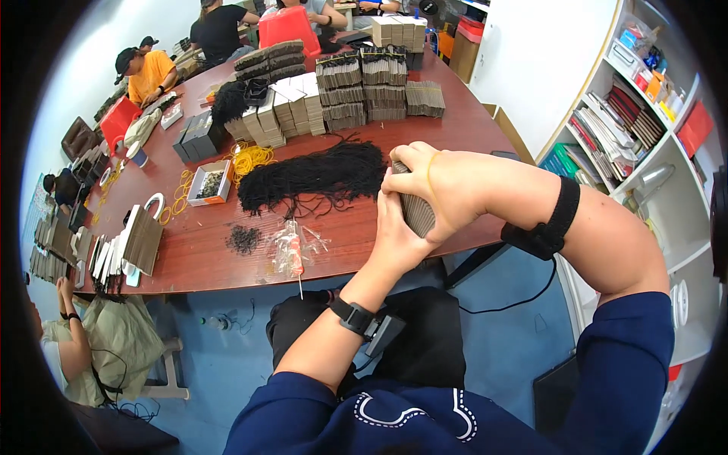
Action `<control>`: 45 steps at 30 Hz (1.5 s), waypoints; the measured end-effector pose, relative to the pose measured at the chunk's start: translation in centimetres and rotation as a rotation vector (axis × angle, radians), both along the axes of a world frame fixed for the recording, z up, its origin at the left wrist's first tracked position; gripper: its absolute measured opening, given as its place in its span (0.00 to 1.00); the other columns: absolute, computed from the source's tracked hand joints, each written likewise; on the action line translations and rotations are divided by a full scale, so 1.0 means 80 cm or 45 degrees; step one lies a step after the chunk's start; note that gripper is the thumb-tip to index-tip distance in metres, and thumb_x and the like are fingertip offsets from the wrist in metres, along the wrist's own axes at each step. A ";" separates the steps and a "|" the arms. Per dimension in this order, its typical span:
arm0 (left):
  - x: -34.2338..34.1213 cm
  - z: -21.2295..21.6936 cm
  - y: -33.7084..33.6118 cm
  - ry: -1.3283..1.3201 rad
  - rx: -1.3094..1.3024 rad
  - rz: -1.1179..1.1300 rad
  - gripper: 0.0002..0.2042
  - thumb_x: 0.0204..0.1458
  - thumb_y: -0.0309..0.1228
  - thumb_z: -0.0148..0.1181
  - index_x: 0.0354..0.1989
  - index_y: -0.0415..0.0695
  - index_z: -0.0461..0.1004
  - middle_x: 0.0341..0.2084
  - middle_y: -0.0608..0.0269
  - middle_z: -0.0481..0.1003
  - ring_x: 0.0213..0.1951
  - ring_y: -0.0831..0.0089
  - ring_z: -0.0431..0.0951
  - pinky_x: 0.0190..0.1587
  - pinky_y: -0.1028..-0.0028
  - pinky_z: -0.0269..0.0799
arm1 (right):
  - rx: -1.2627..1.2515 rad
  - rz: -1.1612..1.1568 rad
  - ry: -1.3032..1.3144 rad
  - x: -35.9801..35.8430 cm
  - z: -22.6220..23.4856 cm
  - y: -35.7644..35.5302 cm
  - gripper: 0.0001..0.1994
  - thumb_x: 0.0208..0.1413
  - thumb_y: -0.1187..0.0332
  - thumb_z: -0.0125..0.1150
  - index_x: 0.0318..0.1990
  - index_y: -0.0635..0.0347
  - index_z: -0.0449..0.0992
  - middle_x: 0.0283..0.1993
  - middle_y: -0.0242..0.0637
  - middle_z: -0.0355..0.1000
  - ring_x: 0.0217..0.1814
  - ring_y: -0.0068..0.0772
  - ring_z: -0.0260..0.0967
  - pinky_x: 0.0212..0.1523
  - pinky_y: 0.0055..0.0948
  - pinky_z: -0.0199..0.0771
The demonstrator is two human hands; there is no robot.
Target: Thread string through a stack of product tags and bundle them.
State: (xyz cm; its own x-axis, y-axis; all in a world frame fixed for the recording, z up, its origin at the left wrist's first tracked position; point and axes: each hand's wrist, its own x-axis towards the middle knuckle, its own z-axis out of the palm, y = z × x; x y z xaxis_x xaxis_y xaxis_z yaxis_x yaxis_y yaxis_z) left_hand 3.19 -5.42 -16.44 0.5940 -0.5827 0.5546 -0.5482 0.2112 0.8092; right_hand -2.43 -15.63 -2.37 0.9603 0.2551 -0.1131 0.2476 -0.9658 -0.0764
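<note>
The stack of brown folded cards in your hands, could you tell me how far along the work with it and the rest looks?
Done, apparently: bundled card stacks stand in rows at the table's far side. In hand: both the left hand and the right hand clasp one brown card stack over the table edge. Seemingly left: a big heap of black strings, loose yellow rubber bands and unbundled cards at the left.

Left hand (398, 239): raised from below, palm pressed upward; fingers closed
Right hand (440, 186): curled over from above; forearm bent inward
</note>
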 end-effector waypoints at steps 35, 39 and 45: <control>0.026 0.002 0.032 -0.083 0.172 -0.157 0.52 0.27 0.37 0.73 0.61 0.36 0.45 0.56 0.47 0.55 0.59 0.57 0.58 0.59 0.62 0.57 | -0.011 -0.124 0.144 0.009 -0.001 0.008 0.40 0.21 0.65 0.74 0.50 0.61 0.64 0.49 0.49 0.57 0.35 0.53 0.69 0.37 0.41 0.72; 0.022 0.069 0.063 -0.682 0.028 -0.023 0.39 0.30 0.29 0.68 0.57 0.40 0.59 0.55 0.50 0.61 0.57 0.56 0.62 0.57 0.62 0.59 | 0.004 -0.087 0.187 0.014 -0.010 0.004 0.34 0.25 0.66 0.71 0.49 0.59 0.69 0.49 0.51 0.61 0.48 0.54 0.61 0.47 0.41 0.68; 0.029 0.120 0.079 -1.504 -0.064 -0.213 0.16 0.35 0.27 0.58 0.38 0.42 0.74 0.37 0.62 0.72 0.39 0.64 0.74 0.40 0.67 0.72 | -0.145 0.188 0.226 0.019 -0.011 0.004 0.28 0.28 0.64 0.69 0.45 0.54 0.74 0.50 0.42 0.65 0.56 0.51 0.52 0.56 0.39 0.59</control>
State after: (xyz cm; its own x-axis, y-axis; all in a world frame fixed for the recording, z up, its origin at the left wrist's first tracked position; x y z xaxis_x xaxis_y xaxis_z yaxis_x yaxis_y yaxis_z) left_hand 5.49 0.87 -6.87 -0.3798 -0.5665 0.7313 -0.9107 0.3676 -0.1882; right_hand -0.93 -15.28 -3.24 0.8761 0.3670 -0.3127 0.3790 -0.9251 -0.0240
